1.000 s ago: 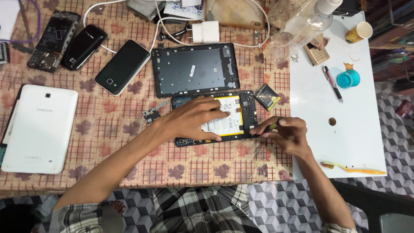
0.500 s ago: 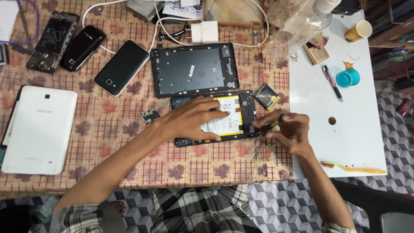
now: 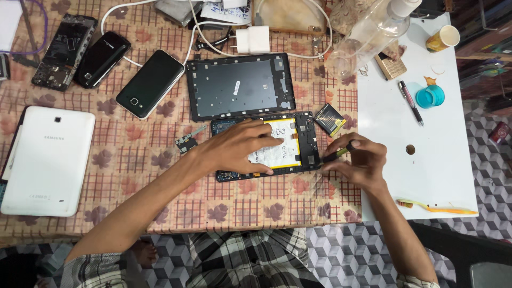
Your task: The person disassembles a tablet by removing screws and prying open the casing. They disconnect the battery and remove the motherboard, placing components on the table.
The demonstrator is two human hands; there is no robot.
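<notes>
Now pressing left hand (image 3: 237, 149) flat on opened tablet (image 3: 266, 145); right hand (image 3: 360, 162), at 3 o'clock, pinching dark screwdriver (image 3: 337, 154).

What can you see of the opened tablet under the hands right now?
The opened tablet lies flat on the patterned tablecloth, back cover off, just below a separate dark tablet shell. A black frame surrounds a white battery with yellow edging; blue circuit board shows along its left and lower edges. The left hand presses flat on it, fingers spread over the battery. The right hand holds a thin dark tool at its right edge.
</notes>
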